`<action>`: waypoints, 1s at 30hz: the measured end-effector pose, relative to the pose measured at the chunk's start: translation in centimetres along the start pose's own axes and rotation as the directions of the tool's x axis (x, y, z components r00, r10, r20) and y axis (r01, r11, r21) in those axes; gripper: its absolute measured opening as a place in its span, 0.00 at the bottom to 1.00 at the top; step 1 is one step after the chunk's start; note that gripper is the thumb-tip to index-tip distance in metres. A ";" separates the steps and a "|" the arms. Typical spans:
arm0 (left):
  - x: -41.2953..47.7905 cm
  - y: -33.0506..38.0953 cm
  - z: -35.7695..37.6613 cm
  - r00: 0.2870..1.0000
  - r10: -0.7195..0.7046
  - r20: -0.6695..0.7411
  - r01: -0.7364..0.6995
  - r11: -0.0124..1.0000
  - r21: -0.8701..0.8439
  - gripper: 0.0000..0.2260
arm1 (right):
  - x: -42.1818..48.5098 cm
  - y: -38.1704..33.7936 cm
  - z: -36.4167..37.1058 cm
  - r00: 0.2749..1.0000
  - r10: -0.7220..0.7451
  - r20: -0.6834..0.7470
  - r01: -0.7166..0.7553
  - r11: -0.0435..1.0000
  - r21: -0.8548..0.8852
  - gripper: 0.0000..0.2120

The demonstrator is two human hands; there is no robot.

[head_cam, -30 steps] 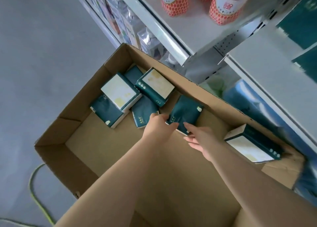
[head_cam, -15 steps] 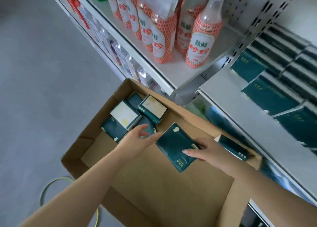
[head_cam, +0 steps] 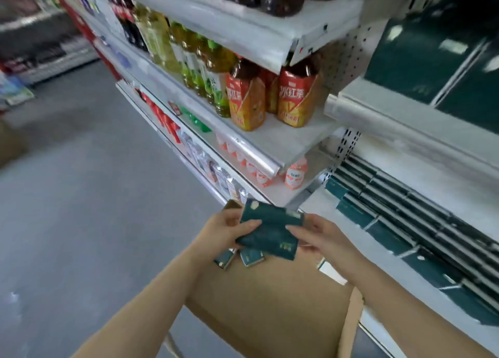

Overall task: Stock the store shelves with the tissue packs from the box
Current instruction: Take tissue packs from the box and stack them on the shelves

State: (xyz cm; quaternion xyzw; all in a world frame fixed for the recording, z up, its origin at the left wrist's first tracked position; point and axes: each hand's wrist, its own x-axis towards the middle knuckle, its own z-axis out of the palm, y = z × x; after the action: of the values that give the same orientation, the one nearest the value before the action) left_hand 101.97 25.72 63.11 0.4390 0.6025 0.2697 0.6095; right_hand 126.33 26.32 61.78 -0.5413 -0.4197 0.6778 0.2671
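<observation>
Two hands now share one dark green tissue pack: from my remote seat I see the left hand gripping its left edge, thumb on top, and the right hand pinching its right edge. Half a second ago the right held it alone, low in the cardboard box; it is now raised above the box, where two loose packs lie. Beyond, rows of stocked packs line a white shelf; tea bottles stand higher up.
</observation>
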 end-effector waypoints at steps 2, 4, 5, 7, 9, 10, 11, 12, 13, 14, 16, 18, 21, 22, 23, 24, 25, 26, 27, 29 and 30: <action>-1.8 2.7 -0.5 0.998 0.028 -0.050 -0.031 0.998 -0.057 0.12 | -2.4 -2.7 0.6 0.999 -0.054 -0.003 0.054 0.999 -0.005 0.16; -3.2 4.5 -0.5 0.997 0.040 -0.067 -0.047 0.993 -0.112 0.12 | -4.0 -4.3 1.0 0.996 -0.087 -0.017 0.087 0.996 0.008 0.11; -3.8 5.2 -0.4 0.996 0.045 -0.071 -0.054 0.990 -0.133 0.13 | -4.6 -5.0 1.2 0.994 -0.104 -0.033 0.105 0.994 0.024 0.09; -5.4 7.1 0.0 0.995 0.073 -0.070 -0.084 0.983 -0.165 0.13 | -6.4 -6.8 1.3 0.983 -0.164 -0.088 0.164 0.986 -0.009 0.04; -6.5 8.7 0.4 0.992 0.111 -0.053 -0.119 0.976 -0.183 0.13 | -7.8 -8.5 1.0 0.970 -0.206 -0.130 0.200 0.978 -0.059 0.05; -7.0 9.7 0.7 0.989 0.140 -0.041 -0.145 0.975 -0.166 0.13 | -8.6 -9.4 0.6 0.964 -0.219 -0.152 0.210 0.975 -0.072 0.07; -7.4 10.7 0.9 0.986 0.165 -0.030 -0.168 0.976 -0.138 0.15 | -9.3 -10.1 0.2 0.958 -0.229 -0.171 0.219 0.973 -0.072 0.09; -7.6 11.5 1.0 0.981 0.192 -0.020 -0.193 0.975 -0.109 0.18 | -9.9 -10.8 -0.4 0.953 -0.243 -0.183 0.234 0.970 -0.069 0.09; -7.7 12.6 1.2 0.977 0.212 -0.011 -0.213 0.974 -0.079 0.21 | -10.7 -11.6 -1.0 0.944 -0.266 -0.193 0.256 0.964 -0.072 0.08; -7.8 13.3 1.2 0.973 0.232 -0.004 -0.232 0.971 -0.059 0.23 | -11.4 -12.2 -1.4 0.937 -0.287 -0.199 0.276 0.958 -0.078 0.07; -7.6 15.9 2.2 0.957 0.291 0.019 -0.290 0.956 -0.032 0.24 | -13.5 -13.9 -3.2 0.908 -0.341 -0.242 0.328 0.940 -0.091 0.06; -7.5 18.3 3.5 0.936 0.349 0.055 -0.349 0.937 -0.004 0.24 | -15.5 -15.4 -5.0 0.878 -0.384 -0.287 0.370 0.923 -0.104 0.07; -7.1 22.2 6.0 0.892 0.436 0.122 -0.440 0.898 0.003 0.19 | -18.3 -17.8 -7.7 0.830 -0.450 -0.329 0.434 0.892 -0.124 0.08; -7.0 23.1 6.6 0.879 0.458 0.131 -0.462 0.887 -0.003 0.18 | -18.9 -18.3 -8.3 0.821 -0.462 -0.337 0.444 0.886 -0.133 0.09; -6.7 24.4 7.4 0.864 0.483 0.144 -0.487 0.873 -0.008 0.17 | -19.5 -19.1 -9.1 0.807 -0.474 -0.351 0.455 0.879 -0.142 0.09; -6.5 25.6 8.2 0.845 0.506 0.170 -0.512 0.859 -0.015 0.17 | -20.2 -19.8 -10.1 0.789 -0.495 -0.365 0.472 0.868 -0.157 0.09; -6.1 26.7 9.0 0.829 0.524 0.194 -0.531 0.847 -0.018 0.18 | -20.7 -20.6 -11.1 0.773 -0.511 -0.375 0.481 0.858 -0.180 0.09; -5.7 27.8 9.7 0.815 0.539 0.215 -0.547 0.837 -0.027 0.21 | -21.0 -21.3 -11.9 0.761 -0.525 -0.382 0.487 0.850 -0.200 0.09; -5.2 28.8 10.5 0.803 0.550 0.229 -0.558 0.829 -0.035 0.23 | -21.4 -22.0 -12.8 0.750 -0.534 -0.390 0.489 0.845 -0.218 0.09; -4.0 30.9 12.3 0.783 0.564 0.262 -0.572 0.819 -0.052 0.26 | -22.2 -23.3 -14.9 0.726 -0.552 -0.409 0.498 0.833 -0.240 0.09; -3.4 31.7 13.1 0.779 0.564 0.272 -0.573 0.818 -0.055 0.27 | -22.4 -23.7 -15.8 0.721 -0.554 -0.416 0.489 0.832 -0.261 0.09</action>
State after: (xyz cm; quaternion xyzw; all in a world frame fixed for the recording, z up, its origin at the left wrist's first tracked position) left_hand 120.56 34.98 90.59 0.6428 0.3552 0.3675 0.5706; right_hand 145.38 24.41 92.60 -0.5664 -0.5206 0.3912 0.5051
